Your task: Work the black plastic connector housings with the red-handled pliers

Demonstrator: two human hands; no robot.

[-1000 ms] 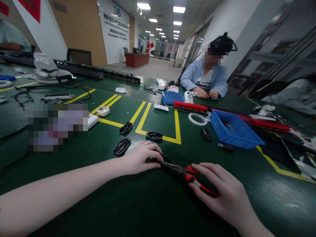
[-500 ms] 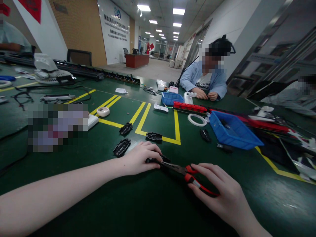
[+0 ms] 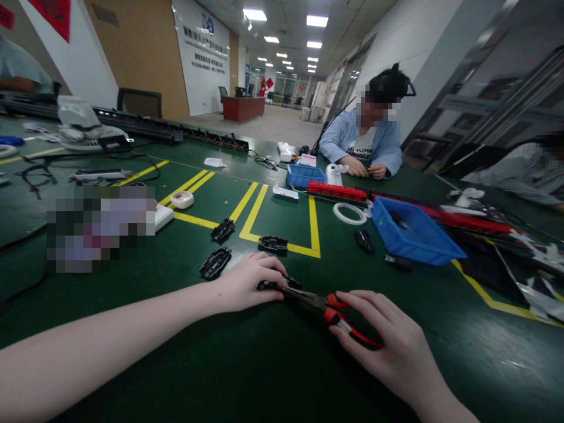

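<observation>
My left hand [image 3: 258, 281] is closed on a small black plastic part [image 3: 268, 285], most of which its fingers hide. In my right hand [image 3: 388, 335] is a pair of long-nose pliers [image 3: 335, 311] with red handles, fingers and thumb around the grips. The pliers' jaws reach left to the black part at my left fingertips; whether they grip it I cannot tell. Just beyond my left hand lie a black plastic housing [image 3: 215, 264], a second housing [image 3: 223, 230] and a third housing [image 3: 273, 244], apart from each other on the green table.
To the right stand a blue bin [image 3: 416, 232], a black part [image 3: 363, 241] and a white ring [image 3: 349, 214]. A smaller blue bin [image 3: 306, 175] is farther back. A co-worker [image 3: 361, 141] sits across the green table [image 3: 247, 376]. A white box [image 3: 163, 218] lies left.
The whole view has shifted slightly. My right hand and the pliers have moved a little to the left; my left hand keeps its hold on the black part.
</observation>
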